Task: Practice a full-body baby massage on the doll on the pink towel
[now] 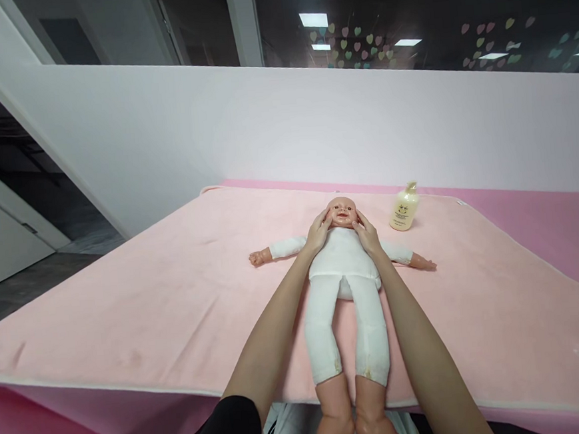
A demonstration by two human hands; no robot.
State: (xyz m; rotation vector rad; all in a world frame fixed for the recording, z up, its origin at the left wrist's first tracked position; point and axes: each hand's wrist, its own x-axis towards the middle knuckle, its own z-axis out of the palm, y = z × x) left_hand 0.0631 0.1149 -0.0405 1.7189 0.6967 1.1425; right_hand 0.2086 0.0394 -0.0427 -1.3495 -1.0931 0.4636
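A baby doll (343, 256) with a soft white cloth body lies on its back, its head at the far end and its feet towards me. Its arms spread to both sides. My left hand (317, 231) rests against the left side of the doll's head (342, 206), fingers stretched out along the cheek. On the other side my right hand (367, 233) touches the opposite cheek in the same way, fingers extended. Neither hand is closed round anything. The doll's feet (335, 414) reach over the near edge, close to my lap.
A pink towel (173, 273) covers most of the pink table surface (561, 229). To the right of the doll's head stands a pale yellow pump bottle (404, 208). A white partition wall (282, 124) rises behind, with dark glass (428, 5) above it.
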